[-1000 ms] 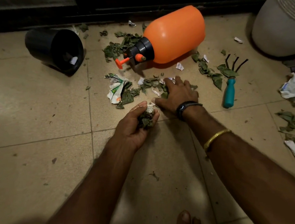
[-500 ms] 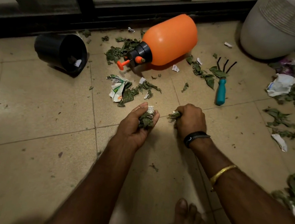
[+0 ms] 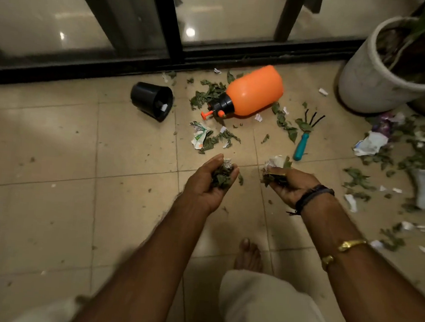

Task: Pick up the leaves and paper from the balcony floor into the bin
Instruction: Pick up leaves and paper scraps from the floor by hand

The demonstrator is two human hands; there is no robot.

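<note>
A black bin (image 3: pixel 152 101) lies on its side on the tiled floor (image 3: pixel 51 172), far left, its mouth facing near-right. Right of it an orange sprayer bottle (image 3: pixel 253 92) lies tipped over among green leaves (image 3: pixel 206 96), with torn paper (image 3: pixel 198 137) and more leaves just nearer. The left hand (image 3: pixel 208 183) is held above the floor, palm up, fingers (image 3: pixel 228 171) curled around a clump of leaves and paper (image 3: pixel 222 174). Just right, the right hand (image 3: pixel 291 185) cups a second clump (image 3: pixel 276 170), fingers closed around it. Farther right lie a teal-handled hand rake (image 3: pixel 302 145), a white planter (image 3: pixel 383 78) and scattered litter (image 3: pixel 369 146).
</note>
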